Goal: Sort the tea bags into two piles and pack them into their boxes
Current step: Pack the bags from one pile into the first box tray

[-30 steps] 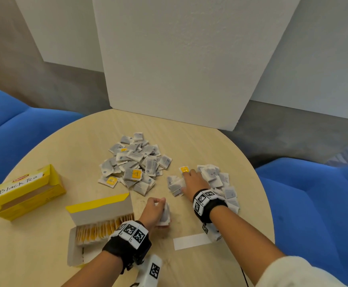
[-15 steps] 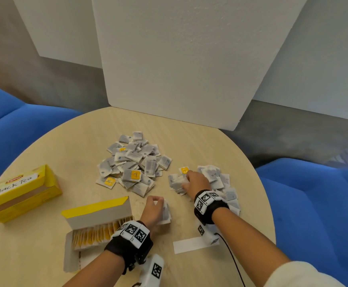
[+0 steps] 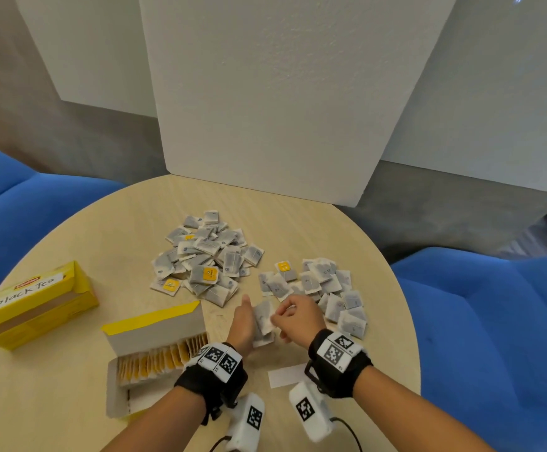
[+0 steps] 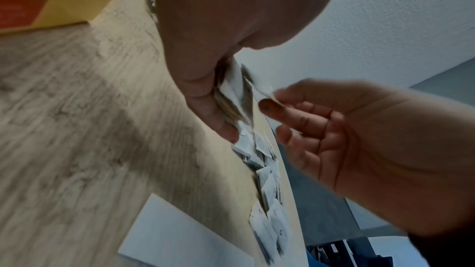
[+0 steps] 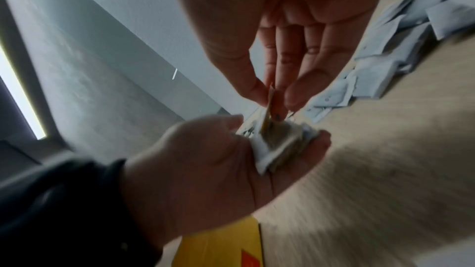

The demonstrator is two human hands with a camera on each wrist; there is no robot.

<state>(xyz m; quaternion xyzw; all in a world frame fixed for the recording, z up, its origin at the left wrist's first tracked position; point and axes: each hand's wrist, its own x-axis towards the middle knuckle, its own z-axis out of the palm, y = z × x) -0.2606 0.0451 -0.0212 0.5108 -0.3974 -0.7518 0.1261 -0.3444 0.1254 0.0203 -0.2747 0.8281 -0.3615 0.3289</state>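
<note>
My left hand [image 3: 244, 324] is gripping a small stack of white paper tea bags [image 3: 263, 320], thumb on one side and fingers curled round the other, holding it on edge just above the round pale wooden table [image 3: 102, 243]. My right hand [image 3: 298, 318] is pinching one more tea bag [image 5: 268, 109] between thumb and fingertips [image 5: 293, 92], and it is touching the top of the stack. Both hands are hovering close together near the table's front edge.

Beyond my right hand, the smaller pile of white tea bags [image 3: 324, 288] is lying spread on the table. To its left, well apart, the larger heap of tea bags [image 3: 207, 256] is sitting with a few yellow tags showing. Just beside my left wrist, the open yellow cardboard box [image 3: 155, 350] is standing with its lid up and a row of yellow-tagged bags packed inside. Further left, the second yellow box lettered "Black Tea" [image 3: 31, 301] is lying on its side. A white paper strip [image 3: 285, 375] is lying flat under my right wrist.
</note>
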